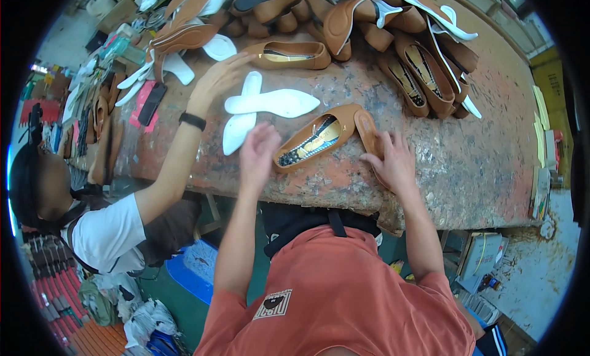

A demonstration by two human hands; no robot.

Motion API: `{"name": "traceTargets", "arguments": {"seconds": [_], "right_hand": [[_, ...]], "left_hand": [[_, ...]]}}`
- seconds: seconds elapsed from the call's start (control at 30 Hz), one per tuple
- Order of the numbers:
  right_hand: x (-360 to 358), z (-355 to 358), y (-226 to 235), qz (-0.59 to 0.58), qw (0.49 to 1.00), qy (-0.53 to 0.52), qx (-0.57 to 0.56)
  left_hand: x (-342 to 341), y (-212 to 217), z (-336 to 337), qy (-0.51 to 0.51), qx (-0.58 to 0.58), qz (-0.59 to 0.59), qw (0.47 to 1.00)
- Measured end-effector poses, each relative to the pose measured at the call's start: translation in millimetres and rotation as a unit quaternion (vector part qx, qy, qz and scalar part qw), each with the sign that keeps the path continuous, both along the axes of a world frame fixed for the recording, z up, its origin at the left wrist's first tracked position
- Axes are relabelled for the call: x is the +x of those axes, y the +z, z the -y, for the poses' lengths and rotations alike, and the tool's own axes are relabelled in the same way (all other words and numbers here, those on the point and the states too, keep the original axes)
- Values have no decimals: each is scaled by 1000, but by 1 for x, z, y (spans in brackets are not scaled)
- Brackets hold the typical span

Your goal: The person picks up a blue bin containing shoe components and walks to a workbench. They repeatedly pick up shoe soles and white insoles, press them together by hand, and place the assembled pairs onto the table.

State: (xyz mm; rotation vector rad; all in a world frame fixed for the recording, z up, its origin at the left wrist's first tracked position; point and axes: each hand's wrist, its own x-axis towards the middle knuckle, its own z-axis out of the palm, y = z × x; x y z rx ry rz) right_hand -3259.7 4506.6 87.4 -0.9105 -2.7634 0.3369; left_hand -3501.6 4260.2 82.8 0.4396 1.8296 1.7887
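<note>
My left hand (260, 148), smeared by motion, hovers between the white insoles and the near tan shoe; what its fingers do cannot be made out. That tan slip-on shoe (314, 141) lies tilted near the table's front edge, its patterned inside showing. Against its toe rests a tan insole (367, 130). My right hand (396, 162) is on this insole, thumb across it and fingers along its right side; part is hidden beneath the hand. Two white insoles (279, 102) lie crossed beyond my left hand. Farther back, a co-worker's hand (224, 76) reaches to another tan shoe (289, 55).
Tan shoes (424, 73) and more insoles (341, 24) pile up along the far side of the worn table (467, 178). A co-worker (104, 227) sits at my left, one arm over the table. A blue bin (192, 264) stands below, between us.
</note>
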Motion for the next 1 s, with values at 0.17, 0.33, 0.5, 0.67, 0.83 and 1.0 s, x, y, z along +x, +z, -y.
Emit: {"name": "traceTargets", "arguments": {"seconds": [0.17,0.33,0.5,0.67,0.83,1.0], "right_hand": [[1,25,-7,-86,996,-25,-12],[11,2,40,-245,919,-31,-308],[1,-13,71,-42,918,294,-262],[-38,1,44,2,887,438,-148],[-61,23,20,26,870,464,-164],[-68,33,17,59,880,454,-127]], "left_hand": [[37,-3,20,-100,-109,-314,938],[35,12,34,-199,-88,-293,931],[52,20,31,-209,-111,-292,927],[52,38,27,-168,-229,-334,899],[55,51,19,-173,-237,-269,917],[57,56,18,-177,-275,-260,909]]}}
